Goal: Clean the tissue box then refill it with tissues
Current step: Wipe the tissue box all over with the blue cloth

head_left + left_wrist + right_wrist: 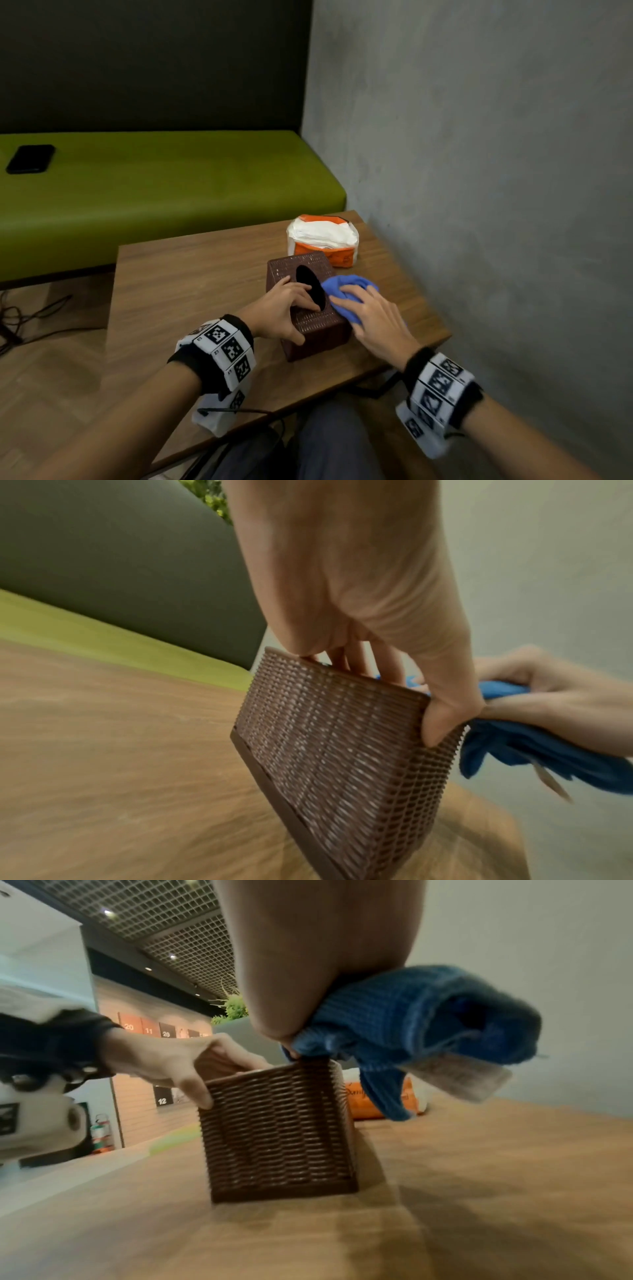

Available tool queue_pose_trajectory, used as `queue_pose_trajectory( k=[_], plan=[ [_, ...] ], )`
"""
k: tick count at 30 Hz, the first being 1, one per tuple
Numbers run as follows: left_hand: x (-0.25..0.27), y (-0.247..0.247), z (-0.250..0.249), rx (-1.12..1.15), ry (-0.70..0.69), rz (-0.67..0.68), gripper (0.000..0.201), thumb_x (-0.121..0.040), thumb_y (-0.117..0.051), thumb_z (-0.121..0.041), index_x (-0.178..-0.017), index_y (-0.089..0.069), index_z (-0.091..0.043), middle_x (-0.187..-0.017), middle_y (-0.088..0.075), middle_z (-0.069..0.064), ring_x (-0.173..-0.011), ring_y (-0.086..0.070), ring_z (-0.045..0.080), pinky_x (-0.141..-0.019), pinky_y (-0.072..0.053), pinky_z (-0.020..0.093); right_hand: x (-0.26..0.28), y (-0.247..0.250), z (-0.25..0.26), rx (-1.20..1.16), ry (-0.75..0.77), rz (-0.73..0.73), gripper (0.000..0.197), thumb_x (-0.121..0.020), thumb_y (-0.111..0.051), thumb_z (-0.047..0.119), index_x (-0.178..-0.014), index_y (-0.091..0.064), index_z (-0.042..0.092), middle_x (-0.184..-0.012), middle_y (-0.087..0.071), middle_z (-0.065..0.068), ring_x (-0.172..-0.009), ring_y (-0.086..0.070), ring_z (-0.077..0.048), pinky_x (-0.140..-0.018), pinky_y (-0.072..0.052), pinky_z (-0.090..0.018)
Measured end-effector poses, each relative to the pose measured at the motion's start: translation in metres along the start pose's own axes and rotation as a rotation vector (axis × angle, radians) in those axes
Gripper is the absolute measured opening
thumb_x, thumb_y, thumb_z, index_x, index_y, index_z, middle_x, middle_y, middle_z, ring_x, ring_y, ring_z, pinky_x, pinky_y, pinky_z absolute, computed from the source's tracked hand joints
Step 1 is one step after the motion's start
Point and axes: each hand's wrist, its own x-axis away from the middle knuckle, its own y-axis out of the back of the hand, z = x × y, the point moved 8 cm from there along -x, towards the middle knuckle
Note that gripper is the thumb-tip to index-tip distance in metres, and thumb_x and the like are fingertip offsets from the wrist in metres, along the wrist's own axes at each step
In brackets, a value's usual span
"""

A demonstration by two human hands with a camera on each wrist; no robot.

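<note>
A brown woven tissue box (317, 325) (335, 750) (277, 1131) stands on the wooden table (191, 284), its oval top opening dark and empty. My left hand (287, 308) (359, 615) grips the box from above, fingers on the top by the opening and thumb down the near side. My right hand (373, 318) (308, 961) holds a bunched blue cloth (346, 287) (514, 745) (428, 1020) against the box's top right edge. An orange pack of white tissues (323, 243) (377, 1104) lies behind the box, torn open at the top.
A grey wall (479, 171) runs close along the table's right edge. A green bench (154, 192) stands behind the table with a black phone (30, 158) on it. Cables lie on the floor at left (30, 315).
</note>
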Motion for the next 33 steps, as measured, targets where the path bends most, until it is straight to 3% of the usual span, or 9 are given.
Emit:
queue_pose_trajectory(
  k=[6, 10, 12, 16, 18, 20, 24, 28, 33],
  plan=[
    [0.002, 0.002, -0.002, -0.029, 0.017, 0.034, 0.062, -0.068, -0.077, -0.022, -0.127, -0.057, -0.016, -0.139, -0.050, 0.000, -0.142, -0.024, 0.011, -0.118, 0.007, 0.033, -0.045, -0.003, 0.001, -0.002, -0.126, 0.009, 0.042, -0.093, -0.045, 0.013, -0.134, -0.047, 0.024, -0.142, -0.039, -0.001, -0.127, -0.038, -0.026, -0.090, -0.047, -0.039],
    [0.003, 0.005, -0.001, -0.089, 0.030, 0.116, 0.062, -0.070, -0.076, -0.019, -0.128, -0.055, -0.016, -0.144, -0.045, -0.001, -0.145, -0.018, 0.012, -0.118, 0.005, 0.036, 0.000, -0.001, 0.003, 0.003, -0.016, 0.032, 0.044, -0.091, -0.045, 0.012, -0.134, -0.047, 0.024, -0.141, -0.040, -0.002, -0.122, -0.041, -0.024, -0.086, -0.047, -0.037],
    [0.002, 0.001, -0.001, -0.237, 0.038, 0.246, 0.068, -0.073, -0.073, -0.017, -0.135, -0.047, -0.019, -0.153, -0.031, 0.001, -0.148, -0.005, 0.016, -0.118, 0.006, 0.043, 0.012, -0.001, 0.004, -0.032, 0.055, 0.036, 0.045, -0.089, -0.046, 0.012, -0.132, -0.050, 0.026, -0.139, -0.042, -0.002, -0.121, -0.043, -0.024, -0.083, -0.049, -0.038],
    [-0.004, 0.013, 0.000, -0.386, 0.161, 0.362, 0.085, -0.077, -0.070, -0.031, -0.147, -0.025, -0.018, -0.160, -0.008, 0.005, -0.148, 0.005, 0.021, -0.118, 0.002, 0.049, -0.013, 0.026, -0.012, -0.147, -0.057, -0.237, 0.044, -0.089, -0.033, 0.023, -0.127, -0.055, 0.024, -0.129, -0.054, -0.001, -0.113, -0.049, -0.022, -0.086, -0.048, -0.034],
    [-0.007, 0.015, -0.004, -0.205, 0.270, 0.267, 0.092, -0.074, -0.070, -0.048, -0.145, -0.028, -0.009, -0.156, -0.023, 0.008, -0.147, -0.007, 0.025, -0.120, -0.010, 0.044, -0.030, 0.036, -0.022, -0.205, -0.164, -0.342, 0.040, -0.090, -0.038, 0.017, -0.126, -0.057, 0.020, -0.128, -0.055, -0.005, -0.113, -0.050, -0.026, -0.088, -0.045, -0.034],
    [-0.009, 0.006, -0.014, -0.113, 0.365, 0.085, 0.086, -0.071, -0.063, -0.064, -0.130, -0.047, -0.003, -0.143, -0.044, 0.011, -0.144, -0.018, 0.030, -0.118, -0.016, 0.047, -0.045, 0.024, -0.020, -0.190, -0.226, -0.254, 0.040, -0.092, -0.044, 0.010, -0.130, -0.053, 0.021, -0.136, -0.050, -0.005, -0.120, -0.045, -0.029, -0.093, -0.043, -0.037],
    [-0.009, -0.011, -0.025, -0.134, 0.429, -0.255, 0.054, -0.087, -0.050, -0.046, -0.126, -0.048, -0.008, -0.134, -0.054, 0.012, -0.145, -0.011, 0.029, -0.115, -0.004, 0.058, -0.035, -0.010, -0.003, -0.100, -0.268, -0.005, 0.047, -0.093, -0.043, 0.012, -0.139, -0.039, 0.023, -0.151, -0.030, -0.004, -0.136, -0.027, -0.028, -0.103, -0.038, -0.040],
    [-0.006, -0.011, -0.015, -0.035, 0.353, -0.341, 0.048, -0.086, -0.053, -0.037, -0.130, -0.048, -0.020, -0.138, -0.052, 0.005, -0.147, -0.007, 0.024, -0.116, 0.003, 0.054, -0.005, -0.017, 0.014, -0.021, -0.202, 0.015, 0.051, -0.093, -0.043, 0.013, -0.142, -0.033, 0.025, -0.150, -0.028, -0.003, -0.132, -0.029, -0.027, -0.095, -0.042, -0.039],
    [-0.004, -0.009, -0.014, -0.030, 0.337, -0.335, 0.048, -0.078, -0.062, -0.035, -0.119, -0.057, -0.011, -0.140, -0.048, 0.010, -0.147, -0.008, 0.021, -0.116, 0.004, 0.052, -0.036, -0.003, -0.020, -0.024, -0.309, -0.021, 0.051, -0.090, -0.043, 0.006, -0.137, -0.041, 0.023, -0.145, -0.034, -0.007, -0.128, -0.033, -0.032, -0.090, -0.044, -0.042]
  ],
)
